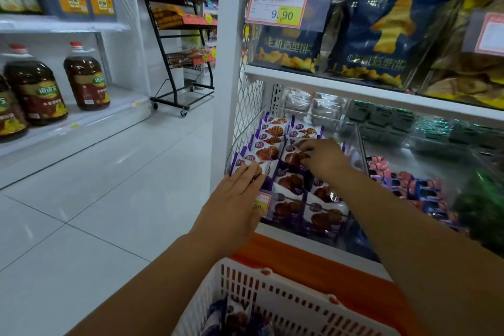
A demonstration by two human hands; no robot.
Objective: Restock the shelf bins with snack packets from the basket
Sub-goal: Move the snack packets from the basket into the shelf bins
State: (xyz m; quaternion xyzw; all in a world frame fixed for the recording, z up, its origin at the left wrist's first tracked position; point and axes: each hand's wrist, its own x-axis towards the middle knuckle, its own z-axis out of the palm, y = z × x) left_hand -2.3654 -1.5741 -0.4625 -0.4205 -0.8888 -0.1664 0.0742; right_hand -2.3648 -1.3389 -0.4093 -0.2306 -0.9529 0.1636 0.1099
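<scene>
1. Left hand [236, 199], centre of frame: forearm comes up from lower left, palm down, fingers straight and spread flat, not clasping anything. Fingertips rest on the front-left purple snack packet [249, 165] at the near-left corner of the clear shelf bin [246, 133].
2. Right hand [323, 157], just right of centre and higher in frame: forearm crosses in from lower right edge, wrist bent down into the bin. Thumb and fingers pinch the top of another purple packet [293, 154] in the 2nd row; closed on it.
3. Packets: purple/white wrappers w/ brown cookie pic, standing in rows, filling the bin from back to front. Front rows [308, 207] sit below and between both hands, near the yellow price tag [261, 203] on the bin's front lip, partly hidden by the left hand.
4. White slotted basket [275, 297], bottom centre, below both arms, in front of an orange panel [313, 262]. A few purple packets [237, 316] lie in its lower-left corner, well apart from either hand.
5. Adjacent bin to the right: pink/blue packets [417, 185]. Shelf above, upper right: dark blue chip bags [381, 35], price label 9.90 [276, 9].
6. Left of frame: oil bottles [87, 76] on white shelving; black wheeled rack [180, 57] farther back, top centre.
</scene>
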